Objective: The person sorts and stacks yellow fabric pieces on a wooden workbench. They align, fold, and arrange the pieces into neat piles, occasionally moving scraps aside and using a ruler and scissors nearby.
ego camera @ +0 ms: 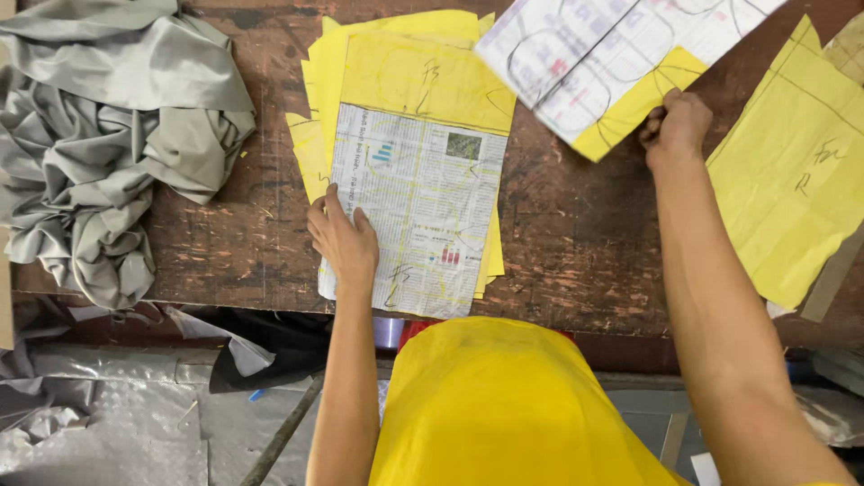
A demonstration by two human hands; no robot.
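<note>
My left hand (342, 238) lies flat, fingers spread, on the lower left corner of a stack of paper pattern pieces (423, 162); the top piece is newspaper joined to yellow paper with pen marks. My right hand (673, 126) is closed on the corner of another pattern piece (603, 54), white printed paper with a yellow patch, lifted and tilted over the table's far right side. Drawn curved outlines show on that raised piece.
A crumpled heap of grey fabric (99, 135) fills the table's left end. More yellow pattern sheets (792, 171) lie at the right. The worn dark wooden table (576, 234) ends near my yellow shirt; silver fabric scraps (99, 414) lie below on the left.
</note>
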